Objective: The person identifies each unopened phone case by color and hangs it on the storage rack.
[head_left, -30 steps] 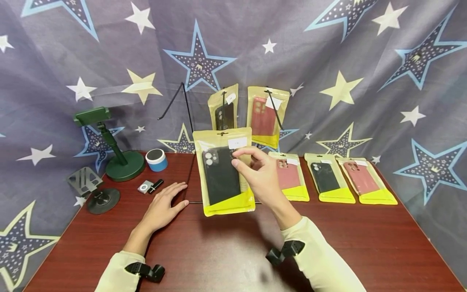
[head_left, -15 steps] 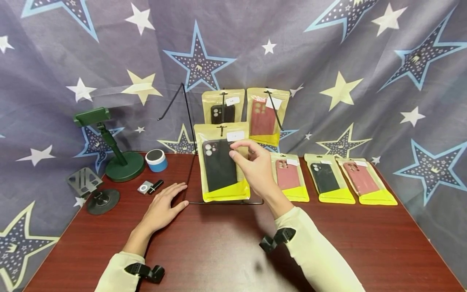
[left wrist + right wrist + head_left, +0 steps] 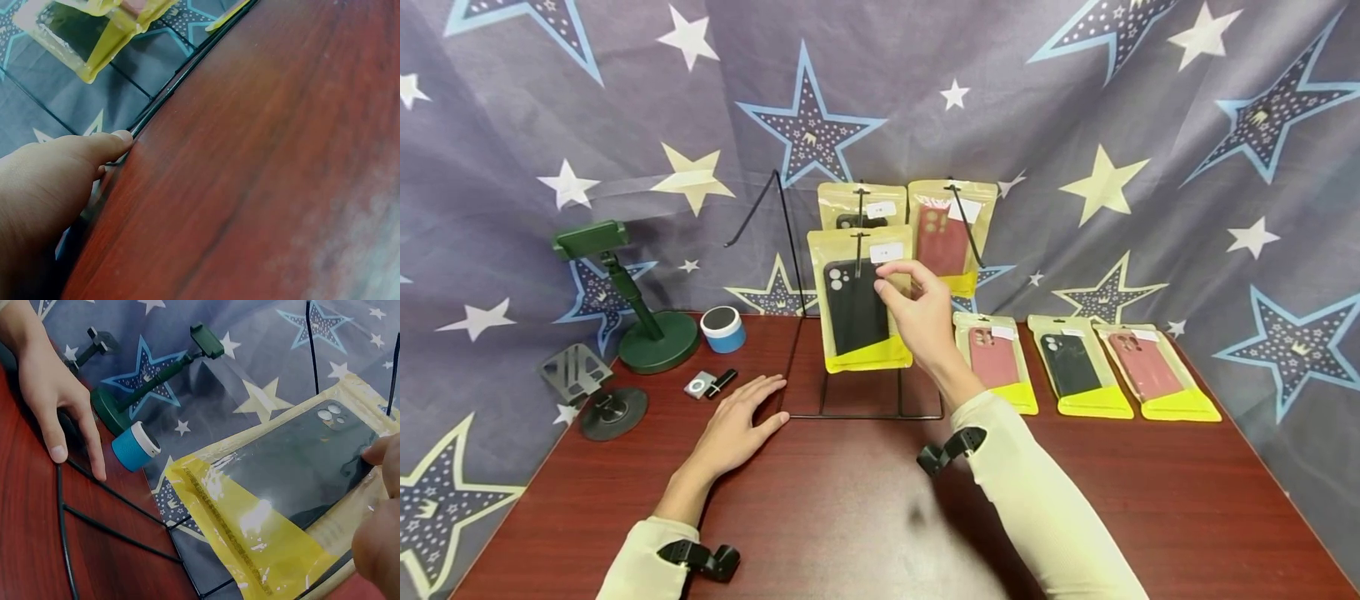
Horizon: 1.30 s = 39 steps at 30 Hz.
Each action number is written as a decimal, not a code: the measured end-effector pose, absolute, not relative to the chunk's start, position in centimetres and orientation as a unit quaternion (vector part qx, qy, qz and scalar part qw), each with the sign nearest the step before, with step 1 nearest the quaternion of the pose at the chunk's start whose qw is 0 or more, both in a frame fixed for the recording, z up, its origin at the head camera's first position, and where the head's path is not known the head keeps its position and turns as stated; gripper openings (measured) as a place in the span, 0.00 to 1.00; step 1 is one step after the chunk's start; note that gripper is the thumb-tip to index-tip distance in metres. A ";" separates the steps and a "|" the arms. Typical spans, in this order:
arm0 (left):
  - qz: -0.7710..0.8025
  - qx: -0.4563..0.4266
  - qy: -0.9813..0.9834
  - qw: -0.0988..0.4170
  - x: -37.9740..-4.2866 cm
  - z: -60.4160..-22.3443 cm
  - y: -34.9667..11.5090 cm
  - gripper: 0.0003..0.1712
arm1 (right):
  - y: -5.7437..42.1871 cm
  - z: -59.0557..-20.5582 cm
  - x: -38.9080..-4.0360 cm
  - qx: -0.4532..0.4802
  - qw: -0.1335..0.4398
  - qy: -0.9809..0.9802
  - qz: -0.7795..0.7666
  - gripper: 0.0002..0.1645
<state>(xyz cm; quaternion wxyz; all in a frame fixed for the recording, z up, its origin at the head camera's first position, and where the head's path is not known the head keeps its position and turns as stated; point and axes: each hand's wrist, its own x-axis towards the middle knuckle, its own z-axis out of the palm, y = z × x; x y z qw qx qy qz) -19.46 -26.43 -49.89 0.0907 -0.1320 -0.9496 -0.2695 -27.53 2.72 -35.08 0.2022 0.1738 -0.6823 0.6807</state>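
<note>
Centre of the frame, a bagged black phone case (image 3: 856,312) is up at the wire rack (image 3: 861,417), a hook (image 3: 858,260) showing in front of its top. The right hand (image 3: 922,312) has its fingers clamped on the bag's right side. Lower left of centre, the left hand (image 3: 735,429) rests on the table (image 3: 850,508), fingers stretched, thumb apart and touching the wire. Three more packets (image 3: 1067,364) line the right.

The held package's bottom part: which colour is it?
The bottom part is yellow, best seen in the right wrist view.
</note>
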 end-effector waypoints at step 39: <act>-0.271 -0.128 -0.950 0.092 -19.5 -49.9 -26.5 0.34 | 0.4 -34.9 -34.1 0.094 0.246 -0.683 0.681 0.06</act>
